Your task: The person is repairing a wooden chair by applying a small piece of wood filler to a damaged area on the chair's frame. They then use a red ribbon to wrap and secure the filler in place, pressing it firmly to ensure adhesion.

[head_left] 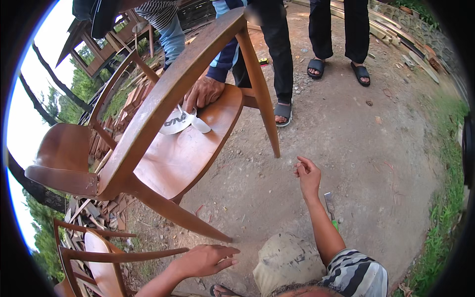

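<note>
My left hand (209,260) is held low, palm down with fingers stretched out, just below the tip of a brown wooden chair's leg (198,222); a gap shows between them. My right hand (308,177) is raised over the dirt ground, index finger extended and the other fingers partly curled, with nothing in it. The polished wooden chair (168,163) is tilted onto its side. On its seat, another person's hand (205,92) presses on a white piece (174,123) with dark lettering, perhaps paper or cloth.
A flat-bladed tool (327,200) with a green handle lies below my right hand. More wooden chairs (104,256) stand lower left, near scrap wood (111,215). People in dark trousers and sandals (315,68) stand beyond. A stained cap (289,262) fills the lower middle.
</note>
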Demonstrator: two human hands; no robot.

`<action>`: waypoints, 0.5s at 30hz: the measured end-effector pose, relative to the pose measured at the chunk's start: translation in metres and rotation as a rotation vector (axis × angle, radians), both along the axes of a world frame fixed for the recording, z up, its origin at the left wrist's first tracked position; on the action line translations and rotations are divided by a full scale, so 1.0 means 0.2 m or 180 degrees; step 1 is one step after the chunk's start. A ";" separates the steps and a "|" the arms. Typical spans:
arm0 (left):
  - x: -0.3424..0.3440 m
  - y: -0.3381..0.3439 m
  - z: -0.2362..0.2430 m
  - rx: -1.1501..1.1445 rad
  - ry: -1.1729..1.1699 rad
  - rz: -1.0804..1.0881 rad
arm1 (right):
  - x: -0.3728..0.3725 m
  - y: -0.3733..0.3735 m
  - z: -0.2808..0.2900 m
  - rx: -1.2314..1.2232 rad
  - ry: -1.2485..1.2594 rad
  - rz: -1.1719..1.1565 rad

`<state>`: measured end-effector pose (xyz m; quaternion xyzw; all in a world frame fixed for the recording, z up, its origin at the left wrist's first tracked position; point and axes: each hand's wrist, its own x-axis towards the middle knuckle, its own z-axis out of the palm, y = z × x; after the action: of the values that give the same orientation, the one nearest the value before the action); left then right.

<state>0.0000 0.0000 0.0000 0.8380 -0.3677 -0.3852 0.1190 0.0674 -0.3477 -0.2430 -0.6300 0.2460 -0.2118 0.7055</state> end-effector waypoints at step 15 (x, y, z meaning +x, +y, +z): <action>-0.20 -0.02 0.75 -0.5548 -0.2506 0.1409 | -0.50 0.87 2.19 -0.2657 -0.4149 0.1630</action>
<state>-0.0407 -0.0044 0.1499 0.5752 -0.3713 0.3591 0.6343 -0.0327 -0.1743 0.1943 -0.6279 -0.4648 -0.4422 0.4406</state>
